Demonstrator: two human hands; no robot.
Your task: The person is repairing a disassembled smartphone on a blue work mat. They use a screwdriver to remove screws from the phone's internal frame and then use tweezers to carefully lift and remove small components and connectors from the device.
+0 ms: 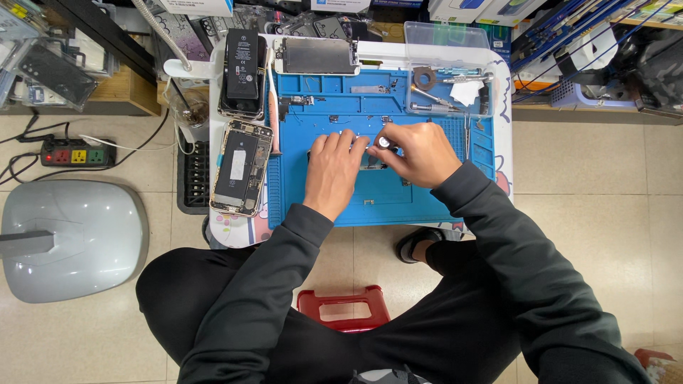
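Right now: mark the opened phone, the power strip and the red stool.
opened phone [240, 168], head view, on the middle of its exposed inside.
power strip [77, 152], head view, on its socket face.
red stool [344, 321], head view, on its front rim.

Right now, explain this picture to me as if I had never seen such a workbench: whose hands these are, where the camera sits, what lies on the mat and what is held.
There is no machine here: a person in dark sleeves works with two bare hands. The one picture comes from a camera worn on the person's head, looking straight down, so you also see their legs and a red stool on the floor.

The hands meet over a blue work mat on a small white table. The left hand presses down on a small part lying on the mat. The right hand pinches a small tool with a round silver cap over it.

To the left lies an opened phone body, its insides showing. Behind it rests a black battery, and beside that a screen panel. A clear tray holds metal tools.
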